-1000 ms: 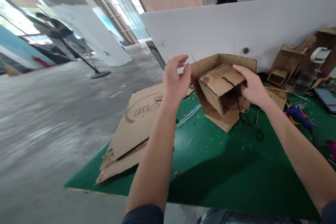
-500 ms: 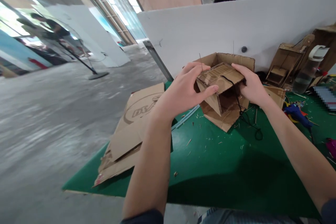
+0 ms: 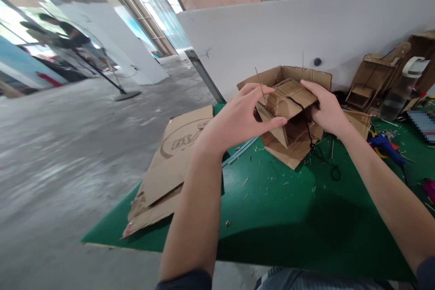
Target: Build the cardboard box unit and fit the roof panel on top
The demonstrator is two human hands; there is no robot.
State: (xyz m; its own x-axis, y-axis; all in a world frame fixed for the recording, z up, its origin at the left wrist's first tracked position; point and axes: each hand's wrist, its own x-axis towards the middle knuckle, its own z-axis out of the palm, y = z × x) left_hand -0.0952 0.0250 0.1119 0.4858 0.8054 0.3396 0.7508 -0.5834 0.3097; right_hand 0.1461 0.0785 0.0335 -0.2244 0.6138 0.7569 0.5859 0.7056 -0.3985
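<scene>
"What's between the hands?"

"A small brown cardboard box (image 3: 287, 105), tilted, its near end open and dark inside. The right hand (image 3: 326, 108) grips its right side; the left hand (image 3: 238, 120) spans its left corner."

"And around it?"

"A larger cardboard shell (image 3: 285, 153), bent into angled walls behind the box, with a flap jutting out below, over the green tabletop (image 3: 268, 217)."

"The black cord (image 3: 309, 132)?"

"It emerges from the box's top panel, hangs across the opening, knots, and ends in a loop on the tabletop."

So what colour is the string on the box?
The string is black, clearest in the head view.
</scene>
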